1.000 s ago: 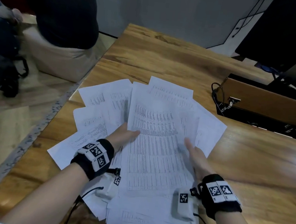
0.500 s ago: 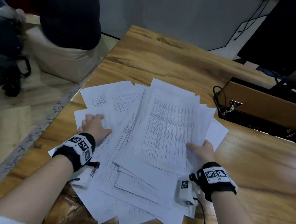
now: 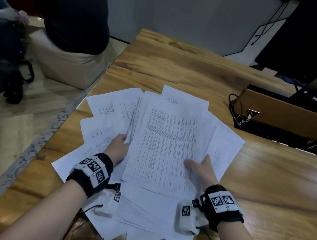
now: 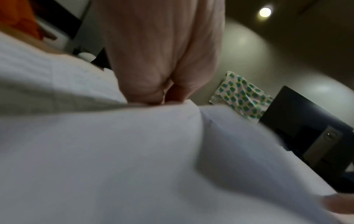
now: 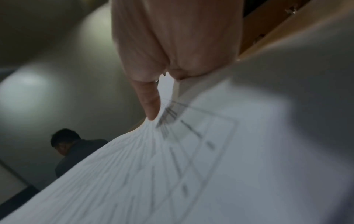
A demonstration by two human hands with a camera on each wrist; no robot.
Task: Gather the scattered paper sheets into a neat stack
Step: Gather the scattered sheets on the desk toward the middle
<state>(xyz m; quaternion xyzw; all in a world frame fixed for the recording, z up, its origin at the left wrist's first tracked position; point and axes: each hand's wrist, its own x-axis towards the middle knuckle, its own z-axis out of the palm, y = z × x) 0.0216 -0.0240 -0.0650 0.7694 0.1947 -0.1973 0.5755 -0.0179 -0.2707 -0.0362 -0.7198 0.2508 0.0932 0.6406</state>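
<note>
Paper sheets: the paper sheets (image 3: 116,107) lay fanned out and overlapping on the wooden table (image 3: 178,67), near its left edge and close to you. Several corners stuck out to the left, far and right sides.
Top bundle: a bundle of printed sheets (image 3: 168,144) with table-like text sat on top of the pile, between your two hands.
Left hand: your left hand (image 3: 118,148) gripped the left edge of this bundle; in the left wrist view the fingers (image 4: 159,63) were curled down onto the paper.
Right hand: your right hand (image 3: 201,167) pinched the right edge of the bundle, the thumb on top of the page; the right wrist view showed the thumb (image 5: 151,100) pressing the paper.
To the right: a brown box with metal latches (image 3: 291,118) stood on the table, well apart from the sheets, with a black cable (image 3: 233,106) beside it.
To the left: a person in dark clothes (image 3: 73,13) sat on a beige cushion (image 3: 69,67) on the floor, beyond the table edge.
In the way: other loose sheets lay under both your wrists.
</note>
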